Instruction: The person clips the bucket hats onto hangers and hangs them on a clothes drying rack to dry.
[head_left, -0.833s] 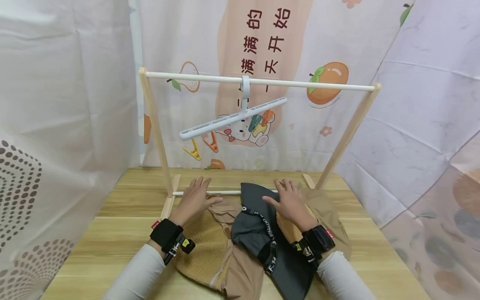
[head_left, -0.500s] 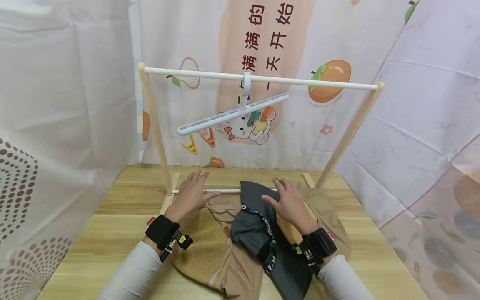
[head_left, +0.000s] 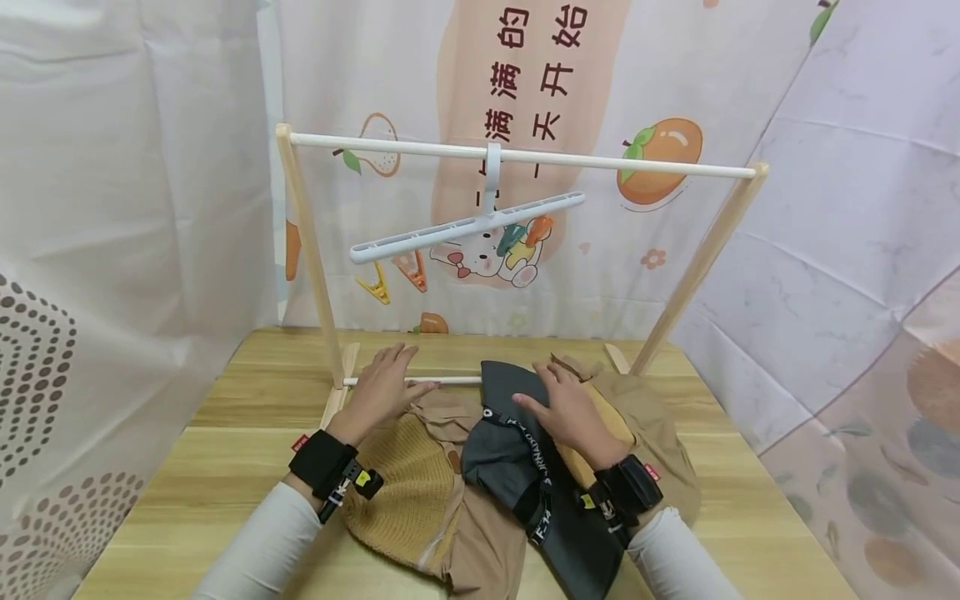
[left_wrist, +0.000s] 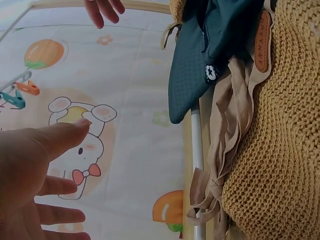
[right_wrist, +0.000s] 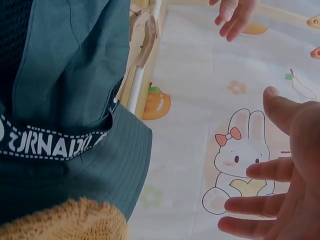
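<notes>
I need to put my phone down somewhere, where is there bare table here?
Bare wood shows on the table left of the left hand, along the back edge behind the rack's lower rail, and at the right edge past the tan garment. The middle front is crowded with the knitted hat and dark hat under the right hand.

Staged recording booth, printed curtains (head_left: 135, 167) all round, small drying rack (head_left: 517, 158) on wooden table (head_left: 225, 450)

A dark grey-green hat (head_left: 517, 467) with a black band lettered in white lies over a mustard knitted hat (head_left: 401, 487) and tan cloth (head_left: 480, 550) on the pale wooden desk (head_left: 225, 450). The hanger (head_left: 465, 227) is white, with yellow, orange and teal clips.
</notes>
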